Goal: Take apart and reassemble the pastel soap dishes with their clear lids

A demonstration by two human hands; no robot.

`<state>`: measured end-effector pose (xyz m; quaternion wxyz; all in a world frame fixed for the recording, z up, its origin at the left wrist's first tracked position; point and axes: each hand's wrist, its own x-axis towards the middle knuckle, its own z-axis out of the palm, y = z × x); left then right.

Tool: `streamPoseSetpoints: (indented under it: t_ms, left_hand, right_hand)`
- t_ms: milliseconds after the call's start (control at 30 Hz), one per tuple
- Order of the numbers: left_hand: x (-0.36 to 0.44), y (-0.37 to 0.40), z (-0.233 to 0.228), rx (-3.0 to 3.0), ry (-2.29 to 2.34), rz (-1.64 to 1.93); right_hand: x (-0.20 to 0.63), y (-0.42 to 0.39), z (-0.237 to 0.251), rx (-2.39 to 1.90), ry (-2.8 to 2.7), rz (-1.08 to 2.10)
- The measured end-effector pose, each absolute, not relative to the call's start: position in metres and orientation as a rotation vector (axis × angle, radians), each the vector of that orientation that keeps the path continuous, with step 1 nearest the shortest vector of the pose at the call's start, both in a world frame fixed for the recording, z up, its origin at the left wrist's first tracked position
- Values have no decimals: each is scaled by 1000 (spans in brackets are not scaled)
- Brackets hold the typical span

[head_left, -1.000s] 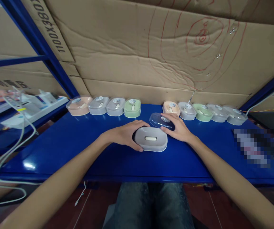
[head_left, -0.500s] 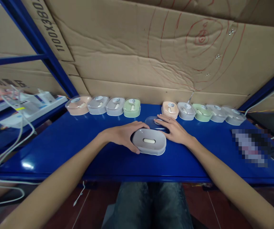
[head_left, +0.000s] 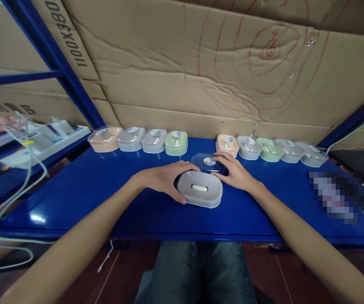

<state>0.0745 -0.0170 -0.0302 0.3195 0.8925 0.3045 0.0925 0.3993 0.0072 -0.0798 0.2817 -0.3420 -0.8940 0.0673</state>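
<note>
A grey soap box (head_left: 201, 197) without its cover sits near the middle of the table, a white oblong piece in its centre. My left hand (head_left: 169, 179) grips its left side, thumb at the front and fingers behind. Just behind it a clear lid (head_left: 197, 159) with a round label lies on the table. My right hand (head_left: 235, 172) holds this lid by its right side, fingers over the top near the label and thumb at the near edge.
Along the back stand lidded soap boxes: a left group with a green soap box (head_left: 176, 145) at its end, and a right group starting with a peach one (head_left: 227, 147). A cardboard wall (head_left: 156, 93) rises behind. White cables (head_left: 26, 190) hang at left; a blurred-out item (head_left: 334, 196) lies at right.
The fingers of my right hand have bent and drawn back to the lid's right side, baring its label. My left hand and the grey box stay nearly where they were.
</note>
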Motion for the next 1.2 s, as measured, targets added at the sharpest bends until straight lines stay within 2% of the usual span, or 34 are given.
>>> streamPoseSetpoints:
  t_ms: [733,1200]
  left_hand:
    - [76,-16,-34,2367,816,292]
    - [79,-16,-37,2362,841,346]
  right_hand:
    - [395,14,-92,-1055,-2372,137]
    - [396,17,-96,-1109,-2416,-46]
